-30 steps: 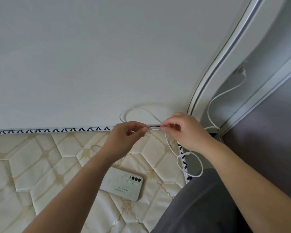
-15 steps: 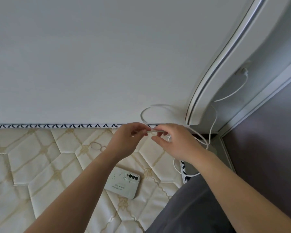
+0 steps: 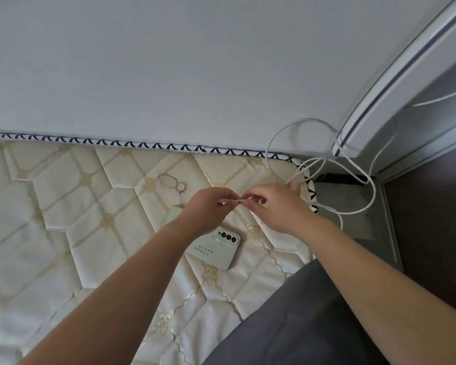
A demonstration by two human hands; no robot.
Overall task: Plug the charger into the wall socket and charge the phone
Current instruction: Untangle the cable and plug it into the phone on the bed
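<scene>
**Both hands pinched on the cable end, above the phone**

Nearest to us, a dark grey clothed leg [image 3: 300, 325] filled the lower right, with both bare forearms reaching forward over it and over the quilted cream mattress [image 3: 63, 233].

The grip: our left hand [image 3: 206, 209] and right hand [image 3: 279, 206] met fingertip to fingertip, each closed in a thumb-and-forefinger pinch on a short white stretch of the charger cable [image 3: 274, 143]. We could not tell whether the piece between the fingers was the plug tip itself; it was too small and partly covered.

Just below the grip, toward us, the phone [image 3: 216, 250] lay face down on the mattress, white back up, camera lenses at the end nearest the hands. It was apart from both hands and from the cable.

Left of the grip, a thin looped cord or strap [image 3: 173, 181] lay on the mattress, running under the left hand.

Right of and beyond the grip, the cable left the right hand, crossed the mattress's patterned edge trim [image 3: 142, 144] and hung in several loose loops over the gap beside the bed. One strand ran up and off the right edge along the wall recess; its far end was out of view.

Farthest, a plain white wall [image 3: 169, 61] and a white frame [image 3: 395, 83] closed the scene.
</scene>
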